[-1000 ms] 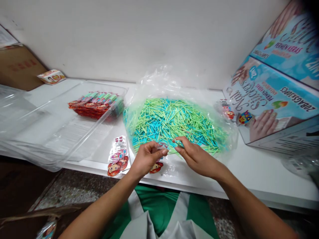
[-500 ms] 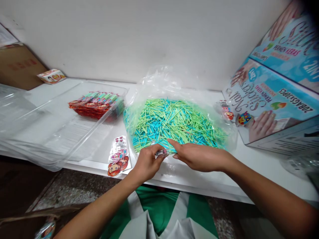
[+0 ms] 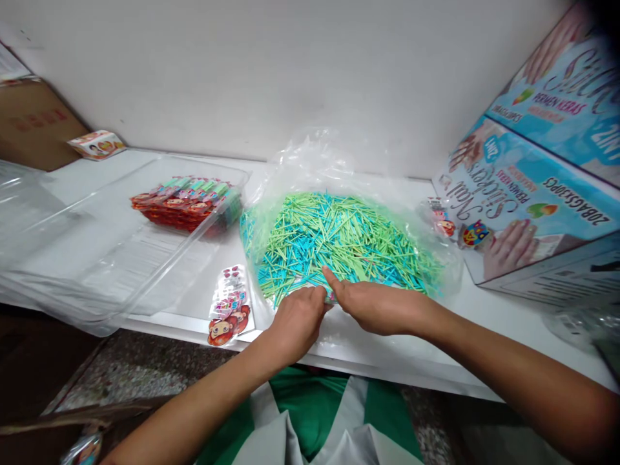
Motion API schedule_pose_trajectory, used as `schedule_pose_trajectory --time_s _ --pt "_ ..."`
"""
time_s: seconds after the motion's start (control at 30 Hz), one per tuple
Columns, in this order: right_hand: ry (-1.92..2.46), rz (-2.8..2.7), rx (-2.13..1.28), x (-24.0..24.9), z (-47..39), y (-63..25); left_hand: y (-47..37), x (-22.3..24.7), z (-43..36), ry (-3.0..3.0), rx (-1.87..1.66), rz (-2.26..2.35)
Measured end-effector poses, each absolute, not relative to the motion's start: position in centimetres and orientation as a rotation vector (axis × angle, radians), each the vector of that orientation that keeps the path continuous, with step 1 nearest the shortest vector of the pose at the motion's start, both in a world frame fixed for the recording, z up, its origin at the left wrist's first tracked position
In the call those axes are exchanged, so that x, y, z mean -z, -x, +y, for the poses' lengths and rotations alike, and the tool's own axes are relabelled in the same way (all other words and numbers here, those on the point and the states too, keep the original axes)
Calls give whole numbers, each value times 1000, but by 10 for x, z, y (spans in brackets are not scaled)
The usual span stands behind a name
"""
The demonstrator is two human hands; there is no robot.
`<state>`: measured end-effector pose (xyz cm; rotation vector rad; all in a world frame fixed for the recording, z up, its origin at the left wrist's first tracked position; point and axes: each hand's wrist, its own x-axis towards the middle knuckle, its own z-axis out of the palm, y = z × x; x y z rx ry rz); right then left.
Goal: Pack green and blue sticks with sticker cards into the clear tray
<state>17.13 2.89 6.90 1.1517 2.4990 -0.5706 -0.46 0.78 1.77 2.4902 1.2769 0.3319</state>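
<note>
With left hand [image 3: 300, 323] curled tight around a small packet [image 3: 330, 297] and right hand [image 3: 378, 307] drawn in narrow just beside it, work low at the near edge of a heap of thin sticks [image 3: 339, 236]. Reach one finger of right hand out over the sticks. Cannot tell right hand's hold, pinching or only pressing, with most fingertips hidden.

See just a sliver of the packet between both hands: shiny, with dabs of green and pink, and covered everywhere else. See the sticks far better: straight, slim, lime green and bright turquoise, strewn every which way, bluer toward the left and front, greener toward the right. Find them in a clear bag [image 3: 317, 148], slack and crinkled, glinting along its raised back part near the wall.

Notice near left hand, flat on the white tabletop [image 3: 523, 342], overlapping printed wrappers [image 3: 230, 307], silvery, with pink lettering and a red-haired cartoon figure at the bottom, close to the front edge. Farther left, see a tidy stack of packets [image 3: 181, 206], mostly red, with green and pink on top, in a clear tray [image 3: 167, 268]. On the right, see blue printed boxes [image 3: 533, 174], one upon another. At back left, glimpse a brown carton [image 3: 39, 126] and a little orange-and-white box [image 3: 98, 144]
</note>
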Motion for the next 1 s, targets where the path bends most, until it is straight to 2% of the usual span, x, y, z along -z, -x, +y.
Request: schedule_pose_trajectory --time_s 0.2,0.4,0.6,0.83,0.9,1.0 --pt "-1192 2387 653 -72 36 -171 -1 -28 4 -2378 -243 1096" --pt "-1133 2403 707 -77 38 -169 -2 -29 3 -2042 -349 956" --pt "-1001 2583 1126 -87 46 -187 -6 -14 2 -1498 -506 791" --pt "-1502 2753 1075 -71 39 -163 -15 -8 1 -1097 -455 660" --pt "-1613 2773 1223 -68 39 -161 -16 -8 1 -1004 -527 677" --pt "-1830 2678 1637 -64 38 -170 -15 -10 3 -933 -653 738"
